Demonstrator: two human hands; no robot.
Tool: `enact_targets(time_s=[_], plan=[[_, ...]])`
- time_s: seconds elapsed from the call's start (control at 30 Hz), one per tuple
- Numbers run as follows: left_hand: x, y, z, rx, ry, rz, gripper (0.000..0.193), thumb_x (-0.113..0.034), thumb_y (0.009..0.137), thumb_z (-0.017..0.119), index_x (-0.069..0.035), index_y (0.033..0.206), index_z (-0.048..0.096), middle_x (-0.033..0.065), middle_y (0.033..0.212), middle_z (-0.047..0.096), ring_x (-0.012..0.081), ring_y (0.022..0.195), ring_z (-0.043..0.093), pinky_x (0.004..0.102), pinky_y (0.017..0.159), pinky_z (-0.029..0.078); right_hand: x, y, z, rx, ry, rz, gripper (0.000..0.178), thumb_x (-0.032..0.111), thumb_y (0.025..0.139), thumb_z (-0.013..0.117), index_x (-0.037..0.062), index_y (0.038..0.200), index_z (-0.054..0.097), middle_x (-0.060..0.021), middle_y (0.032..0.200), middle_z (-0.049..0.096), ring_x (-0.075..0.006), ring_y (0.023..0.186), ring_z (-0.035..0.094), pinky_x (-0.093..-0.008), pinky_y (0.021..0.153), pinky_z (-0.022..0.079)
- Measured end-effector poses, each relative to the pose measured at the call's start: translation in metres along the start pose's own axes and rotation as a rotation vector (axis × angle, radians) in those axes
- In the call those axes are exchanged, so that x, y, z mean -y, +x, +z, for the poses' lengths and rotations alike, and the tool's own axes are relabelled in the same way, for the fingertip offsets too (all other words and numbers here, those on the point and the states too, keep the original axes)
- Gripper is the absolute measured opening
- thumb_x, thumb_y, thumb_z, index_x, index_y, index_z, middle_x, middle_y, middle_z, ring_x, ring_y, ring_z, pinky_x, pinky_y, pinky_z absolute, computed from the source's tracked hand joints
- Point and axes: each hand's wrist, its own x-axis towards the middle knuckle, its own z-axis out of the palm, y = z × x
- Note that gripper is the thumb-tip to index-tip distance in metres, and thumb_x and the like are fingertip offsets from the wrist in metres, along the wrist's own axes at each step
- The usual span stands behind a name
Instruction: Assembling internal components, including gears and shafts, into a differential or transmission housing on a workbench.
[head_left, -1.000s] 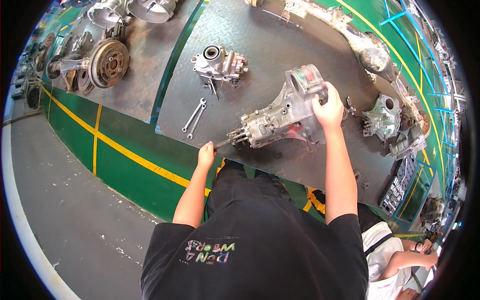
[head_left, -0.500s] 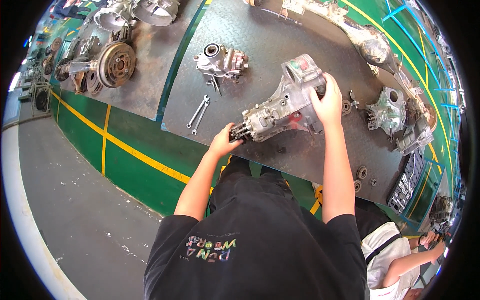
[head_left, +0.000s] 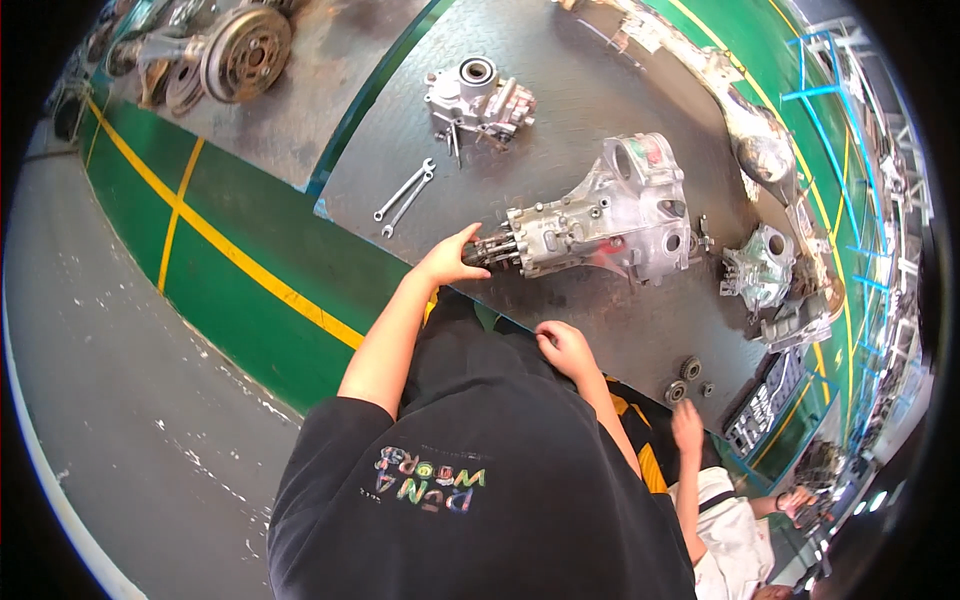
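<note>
A grey metal gearbox (head_left: 590, 225) lies on the steel-topped table, its wide bell end to the right and several shafts (head_left: 497, 250) sticking out at its left end. My left hand (head_left: 452, 260) is closed around the end of those shafts, thumb on the near side and fingers on the far side. Apart from the gearbox, my right hand (head_left: 566, 350) is by the table's near edge in front of my body. Its fingers are curled in, and I see nothing in them.
Two spanners (head_left: 405, 198) lie left of a smaller metal housing (head_left: 480, 98). Further right are another housing (head_left: 760, 265) and a long axle (head_left: 735, 110). A co-worker's hand (head_left: 688, 428) is beside several small gears (head_left: 690, 369). A brake drum (head_left: 246, 55) stands on the left table.
My right hand has let go of the gearbox's bell end and drawn back to the table edge. My left hand stays at the shafts. A co-worker's hand has come near the small gears.
</note>
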Motion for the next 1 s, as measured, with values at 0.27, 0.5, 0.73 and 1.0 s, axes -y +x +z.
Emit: enact_targets(time_s=[0.27, 0.5, 0.73, 1.0], plan=[[0.024, -0.036, -0.022, 0.152, 0.219, -0.23, 0.042, -0.042, 0.086, 0.067, -0.002, 0.097, 0.068, 0.0239, 0.093, 0.069, 0.0396, 0.093, 0.066, 0.0466, 0.081, 0.052, -0.009, 0.073, 0.078, 0.262, 0.385, 0.436, 0.029, 0.021, 0.092, 0.065, 0.001, 0.114, 0.065, -0.0102, 0.1, 0.071, -0.0221, 0.088, 0.069, -0.0356, 0.08, 0.054], [0.034, -0.038, -0.012, 0.101, 0.23, -0.265, 0.042, -0.042, 0.083, 0.067, -0.002, 0.092, 0.071, 0.0217, 0.089, 0.071, 0.04, 0.088, 0.068, 0.0492, 0.08, 0.054, 0.044, 0.134, 0.137, 0.201, 1.043, 0.811, 0.038, 0.036, 0.098, 0.058, 0.0102, 0.125, 0.058, -0.0047, 0.118, 0.066, -0.0184, 0.109, 0.063, -0.0339, 0.09, 0.049], [0.034, -0.052, 0.005, 0.094, 0.123, -0.189, 0.036, -0.036, 0.079, 0.064, -0.008, 0.099, 0.073, 0.0218, 0.093, 0.071, 0.0404, 0.086, 0.069, 0.05, 0.077, 0.055, 0.057, 0.138, 0.163, -0.021, 1.37, 0.686, 0.03, 0.034, 0.103, 0.053, 0.0095, 0.118, 0.061, -0.0046, 0.12, 0.066, -0.0205, 0.113, 0.061, -0.0378, 0.101, 0.046], [0.019, -0.07, 0.027, 0.174, 0.17, -0.259, 0.044, -0.039, 0.078, 0.065, -0.001, 0.101, 0.069, 0.0248, 0.091, 0.07, 0.0417, 0.085, 0.068, 0.0504, 0.077, 0.054, 0.035, 0.12, 0.163, -0.212, 1.51, 0.67, 0.028, 0.029, 0.104, 0.055, 0.002, 0.109, 0.059, -0.0133, 0.107, 0.068, -0.023, 0.103, 0.065, -0.0376, 0.096, 0.05]])
